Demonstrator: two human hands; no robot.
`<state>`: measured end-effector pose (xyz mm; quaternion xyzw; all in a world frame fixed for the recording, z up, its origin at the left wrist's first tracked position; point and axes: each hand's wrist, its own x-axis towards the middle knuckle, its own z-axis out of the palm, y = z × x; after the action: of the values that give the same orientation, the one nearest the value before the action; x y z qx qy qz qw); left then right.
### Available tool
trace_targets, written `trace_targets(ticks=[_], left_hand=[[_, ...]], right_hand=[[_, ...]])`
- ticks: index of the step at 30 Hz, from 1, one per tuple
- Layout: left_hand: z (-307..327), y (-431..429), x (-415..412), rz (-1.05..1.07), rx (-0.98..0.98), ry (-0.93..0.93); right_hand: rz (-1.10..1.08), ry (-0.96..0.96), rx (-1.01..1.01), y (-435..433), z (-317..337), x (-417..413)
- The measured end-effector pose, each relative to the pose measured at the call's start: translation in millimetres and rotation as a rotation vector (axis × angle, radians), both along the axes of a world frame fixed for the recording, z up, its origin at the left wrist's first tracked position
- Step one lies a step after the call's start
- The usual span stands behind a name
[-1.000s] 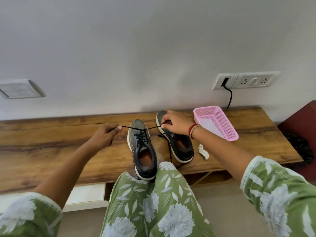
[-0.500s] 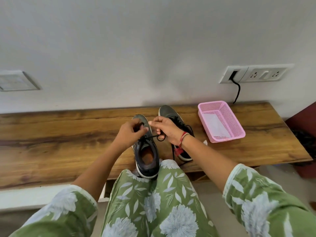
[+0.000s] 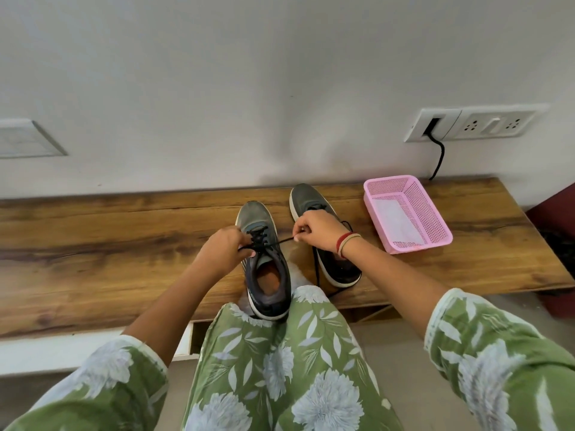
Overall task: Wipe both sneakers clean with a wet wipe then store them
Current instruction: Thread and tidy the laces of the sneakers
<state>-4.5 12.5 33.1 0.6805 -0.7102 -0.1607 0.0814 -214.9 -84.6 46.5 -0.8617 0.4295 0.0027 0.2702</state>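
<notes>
Your nearer sneaker point(image 3: 268, 269) stands toe to the wall on the wooden bench point(image 3: 109, 244), its heel over the front edge at your knee, and the second sneaker point(image 3: 337, 269) stands just beside it on the right, partly under your right wrist. Your left hand point(image 3: 225, 251) pinches the black lace point(image 3: 281, 241) at the nearer sneaker's eyelets with curled fingers, while your right hand point(image 3: 317, 233) pinches its other end, drawn taut between the 2 hands. A pink mesh basket point(image 3: 435, 225) holding a white sheet point(image 3: 393, 217) sits near the sneakers on the right, and any branding on the shoes is too blurred to read.

L hand point(image 3: 222, 253), R hand point(image 3: 315, 230) both curled in pinch grip.
</notes>
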Motion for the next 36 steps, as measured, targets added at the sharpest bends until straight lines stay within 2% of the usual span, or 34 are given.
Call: trace_targets(ticks=[4,10,14,15,17,18,20,22,23,26,28,32,36], left_hand=[[-4.0,3.2,2.4,0.042,-0.037,0.031],[-10.5,12.5,23.1,0.085,0.017,0.078],[-11.6,20.3,28.2,0.292,0.084,0.082],[-13.3,22.6,27.9,0.404,0.135,0.221],[-15.2,27.8,27.3,0.687,0.224,0.689],[-16.5,31.5,27.3,0.815,0.200,0.805],[-20.8,37.8,24.1,0.890,0.076,0.708],[-22.1,38.2,14.3,0.732,0.000,0.541],[-20.6,36.8,6.1,0.600,0.005,0.489],[-24.5,28.1,-22.3,0.252,0.077,0.149],[-29.4,21.5,-37.8,0.211,0.140,0.006],[-33.7,16.3,-47.8,0.383,0.160,0.122],[-35.9,18.8,-49.0,0.470,0.132,0.108]], right_hand=[[-0.032,0.118,-0.103,1.8,0.7,-1.3],[-0.052,0.293,-0.281,5.6,-6.9,-3.7],[-0.025,0.387,-0.370,9.9,-9.6,2.0],[-0.020,0.390,-0.377,12.0,-9.7,3.6],[-0.003,0.327,-0.351,16.6,-9.8,6.4],[0.006,0.262,-0.288,19.2,-10.8,7.7],[0.014,0.099,-0.028,25.5,-13.3,12.1],[0.048,-0.017,0.213,32.3,-18.2,17.0],[0.083,-0.026,0.241,35.9,-20.7,19.4],[0.121,0.022,0.110,45.4,-26.8,23.8],[0.115,0.061,-0.042,52.6,-28.4,26.1],[0.092,0.126,-0.279,67.3,-31.1,30.8],[0.064,0.168,-0.402,71.7,-32.5,34.9]])
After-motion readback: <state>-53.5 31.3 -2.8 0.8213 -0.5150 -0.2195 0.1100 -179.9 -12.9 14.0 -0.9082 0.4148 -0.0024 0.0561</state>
